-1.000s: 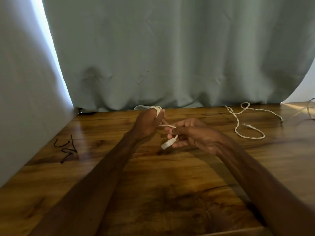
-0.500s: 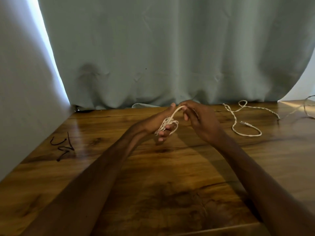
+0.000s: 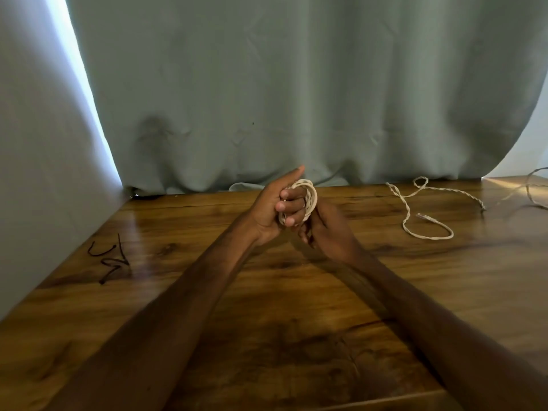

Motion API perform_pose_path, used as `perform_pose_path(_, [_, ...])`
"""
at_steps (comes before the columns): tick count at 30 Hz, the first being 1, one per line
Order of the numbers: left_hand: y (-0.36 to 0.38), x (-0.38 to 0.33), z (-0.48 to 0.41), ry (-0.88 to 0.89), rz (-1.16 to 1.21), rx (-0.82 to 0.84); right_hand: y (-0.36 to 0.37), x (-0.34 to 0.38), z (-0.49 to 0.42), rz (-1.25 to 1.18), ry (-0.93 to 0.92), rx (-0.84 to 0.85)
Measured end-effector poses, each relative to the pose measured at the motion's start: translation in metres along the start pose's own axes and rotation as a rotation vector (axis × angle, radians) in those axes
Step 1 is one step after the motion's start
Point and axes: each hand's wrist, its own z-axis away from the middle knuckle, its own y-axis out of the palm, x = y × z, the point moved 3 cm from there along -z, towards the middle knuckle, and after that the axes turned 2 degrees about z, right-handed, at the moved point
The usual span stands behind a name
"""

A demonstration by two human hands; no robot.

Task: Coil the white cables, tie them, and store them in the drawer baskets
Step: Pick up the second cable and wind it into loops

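A white braided cable [image 3: 310, 197] is wound in a small coil around the curled fingers of my left hand [image 3: 274, 204], above the middle of the wooden table. My right hand [image 3: 326, 232] sits just right of and below the coil, its fingers pressed against the loops; its fingertips are hidden behind the coil. A second white cable [image 3: 421, 215] lies loose and uncoiled on the table to the right, its plug end showing.
Wooden table [image 3: 267, 321] with a grey-green curtain [image 3: 296, 99] along its far edge. A thin black tie or wire [image 3: 109, 258] lies at the left. Another cable [image 3: 530, 191] curls at the far right edge. A pale wall stands on the left.
The loose end my right hand held has been wound onto the left-hand coil. The right hand has dropped from above the coil to below and beside it.
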Motion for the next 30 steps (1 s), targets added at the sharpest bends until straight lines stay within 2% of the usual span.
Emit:
perform_pose_path(2, [-0.002, 0.001, -0.002, 0.007, 0.018, -0.074, 0.004, -0.003, 0.001, 0.007, 0.032, 0.019])
perform_pose_path(8, [-0.009, 0.004, -0.003, 0.038, 0.082, -0.318, 0.012, -0.018, -0.003, 0.276, 0.073, 0.063])
perform_pose_path(12, [-0.012, 0.007, -0.002, 0.047, 0.113, -0.449, 0.011, -0.018, -0.001, 0.357, 0.008, 0.029])
perform_pose_path(16, [-0.02, 0.008, -0.004, 0.072, 0.248, -0.575, 0.01, -0.015, 0.001, 0.434, -0.06, -0.021])
perform_pose_path(22, [-0.021, 0.007, -0.006, 0.041, 0.432, -0.607, 0.007, -0.003, 0.002, 0.466, -0.142, -0.014])
perform_pose_path(30, [-0.027, 0.003, -0.005, 0.078, 0.38, -0.59, 0.001, 0.002, 0.001, 0.479, -0.281, 0.012])
